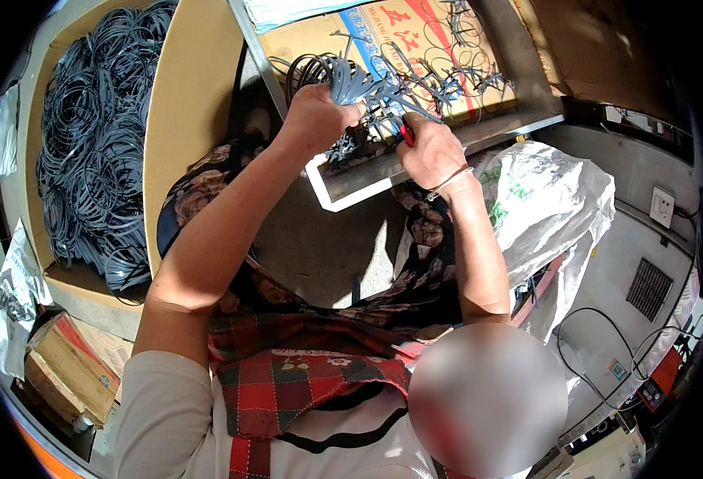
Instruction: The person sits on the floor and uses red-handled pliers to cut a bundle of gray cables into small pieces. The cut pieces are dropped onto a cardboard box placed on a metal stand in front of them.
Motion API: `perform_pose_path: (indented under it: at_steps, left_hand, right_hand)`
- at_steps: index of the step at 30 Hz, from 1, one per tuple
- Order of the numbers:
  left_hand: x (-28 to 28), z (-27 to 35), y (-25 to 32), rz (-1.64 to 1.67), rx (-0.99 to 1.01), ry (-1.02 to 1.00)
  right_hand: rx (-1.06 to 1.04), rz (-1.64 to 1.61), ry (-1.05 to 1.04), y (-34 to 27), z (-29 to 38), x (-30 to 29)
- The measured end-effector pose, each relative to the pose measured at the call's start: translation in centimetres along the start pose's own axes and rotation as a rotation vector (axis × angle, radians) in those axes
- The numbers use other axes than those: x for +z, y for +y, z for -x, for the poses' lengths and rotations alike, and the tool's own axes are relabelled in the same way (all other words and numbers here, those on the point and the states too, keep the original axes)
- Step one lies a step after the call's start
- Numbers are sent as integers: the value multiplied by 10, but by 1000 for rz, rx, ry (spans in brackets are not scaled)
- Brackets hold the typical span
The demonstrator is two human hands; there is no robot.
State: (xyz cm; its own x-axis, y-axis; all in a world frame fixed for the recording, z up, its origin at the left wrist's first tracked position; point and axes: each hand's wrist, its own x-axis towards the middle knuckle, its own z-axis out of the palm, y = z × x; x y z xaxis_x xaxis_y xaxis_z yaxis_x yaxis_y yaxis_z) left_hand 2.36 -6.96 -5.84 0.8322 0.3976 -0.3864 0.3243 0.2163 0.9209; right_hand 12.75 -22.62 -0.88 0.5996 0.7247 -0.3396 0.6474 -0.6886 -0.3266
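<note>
My left hand [318,117] grips a thick bundle of dark plastic strips [346,82], probably cable ties, bent into loops above the fist. Close to its right, my right hand [434,151] is closed around a red-handled hand tool [407,135]. The tool's jaws are hard to make out among the strips. Both hands are over the near side of a metal-rimmed tray [360,194]. A printed cardboard sheet [300,45] lines the tray, and dark branched plastic scraps [456,81] lie scattered across it. More short pieces [342,148] are heaped under my left hand.
At the left stands a large cardboard box [192,90] filled with coiled dark strips [100,143]. A white plastic bag [558,191] bulges beside my right forearm. Farther right are a metal panel with a socket [662,206] and a loose cable [561,335]. A worn carton [67,365] sits lower left.
</note>
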Motion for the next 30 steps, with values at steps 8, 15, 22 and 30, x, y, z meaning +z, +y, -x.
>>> perform_pose_path:
  at_steps: [8,15,22,30]
  left_hand:
    - [-3,-2,-4,-27,10,-8]
    - [-1,5,14,129,-67,98]
    - [-3,5,14,110,-79,186]
    - [1,5,5,50,53,145]
  right_hand:
    - [-30,21,51,1,-1,2]
    - [23,15,101,-1,-1,10]
    - [93,-118,99,-9,0,13]
    - [110,-167,60,-7,-5,21]
